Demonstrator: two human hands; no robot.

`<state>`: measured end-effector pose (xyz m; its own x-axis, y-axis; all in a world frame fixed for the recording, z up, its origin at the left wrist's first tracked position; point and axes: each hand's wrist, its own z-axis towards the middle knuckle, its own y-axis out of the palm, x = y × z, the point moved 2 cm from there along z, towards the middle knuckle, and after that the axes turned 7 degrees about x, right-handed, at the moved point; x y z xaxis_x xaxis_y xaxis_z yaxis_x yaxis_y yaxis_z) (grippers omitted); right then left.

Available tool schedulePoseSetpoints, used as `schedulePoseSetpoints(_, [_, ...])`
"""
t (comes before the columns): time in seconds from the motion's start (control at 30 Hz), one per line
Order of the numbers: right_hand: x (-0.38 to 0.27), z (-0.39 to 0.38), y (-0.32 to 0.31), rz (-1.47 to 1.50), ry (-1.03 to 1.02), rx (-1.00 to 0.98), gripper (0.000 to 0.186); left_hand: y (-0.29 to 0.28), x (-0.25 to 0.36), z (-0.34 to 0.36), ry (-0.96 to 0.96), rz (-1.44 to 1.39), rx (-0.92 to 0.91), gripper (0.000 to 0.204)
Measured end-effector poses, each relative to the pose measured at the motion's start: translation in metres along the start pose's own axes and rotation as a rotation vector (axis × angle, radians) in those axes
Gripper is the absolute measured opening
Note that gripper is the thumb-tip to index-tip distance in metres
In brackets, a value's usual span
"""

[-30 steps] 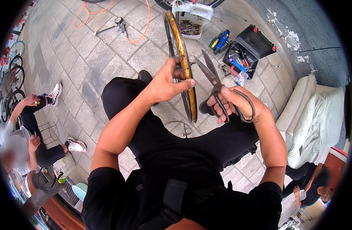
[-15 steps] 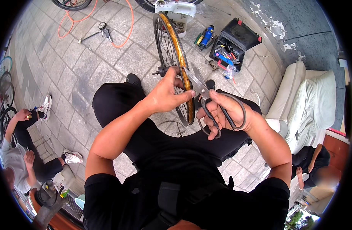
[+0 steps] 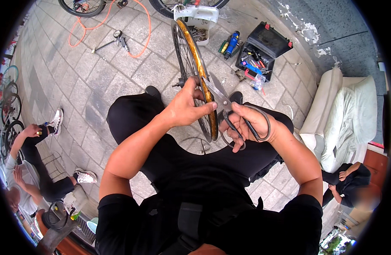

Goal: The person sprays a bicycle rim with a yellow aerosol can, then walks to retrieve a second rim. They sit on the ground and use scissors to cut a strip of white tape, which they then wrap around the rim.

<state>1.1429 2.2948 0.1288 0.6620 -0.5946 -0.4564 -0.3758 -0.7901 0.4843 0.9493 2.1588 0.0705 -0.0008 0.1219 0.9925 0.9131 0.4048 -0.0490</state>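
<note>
As I watch through the head view, the dark metal scissors (image 3: 224,103), which a second ago pointed up beside the bicycle wheel (image 3: 199,59) with blades spread wide, have swung over until one tip lies at its gold-streaked rim; I take that to mean the tool is now being applied to the rim, though I cannot tell how hard it presses. The wheel is held on edge near the frame's centre, its narrow band mottled amber between dark edges, its spokes thin. The left hand (image 3: 182,106) is clamped around the rim, thumb against the right side. The right hand (image 3: 258,121) grips the scissors between thumb and fingers; their handles are rounded loops, their blades flat, pointed and slightly apart. Rough grey paving slabs (image 3: 136,72) lie beneath; upper right, a hard black toolbox (image 3: 268,40) stands open.
</note>
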Motion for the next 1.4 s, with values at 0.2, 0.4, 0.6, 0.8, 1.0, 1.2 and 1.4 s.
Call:
schedulePoseSetpoints(0.2, [-0.005, -0.002, -0.007, -0.062, 0.009, -0.004, 0.084, -0.001, -0.002, 0.001, -0.007, -0.008, -0.021, 0.078])
schedulePoseSetpoints(0.4, [-0.017, -0.005, -0.018, -0.140, 0.030, 0.024, 0.084, -0.001, -0.003, 0.001, 0.027, -0.026, -0.035, 0.075])
schedulePoseSetpoints(0.6, [-0.012, 0.001, -0.010, -0.069, -0.036, 0.025, 0.082, -0.004, -0.002, 0.003, 0.032, -0.008, -0.087, 0.077])
schedulePoseSetpoints(0.8, [-0.019, -0.008, 0.000, -0.011, -0.113, 0.065, 0.080, 0.001, 0.012, -0.004, 0.060, 0.080, -0.087, 0.078])
schedulePoseSetpoints(1.0, [0.000, -0.029, 0.010, -0.112, -0.071, 0.132, 0.086, 0.001, 0.005, 0.002, -0.012, 0.081, -0.071, 0.078])
schedulePoseSetpoints(1.2, [0.005, -0.037, 0.029, -0.076, -0.016, 0.229, 0.088, 0.011, 0.008, 0.004, 0.015, 0.119, -0.004, 0.079])
schedulePoseSetpoints(1.4, [-0.015, -0.050, 0.048, -0.262, 0.041, 0.421, 0.091, 0.017, 0.010, 0.006, -0.011, 0.162, 0.000, 0.080])
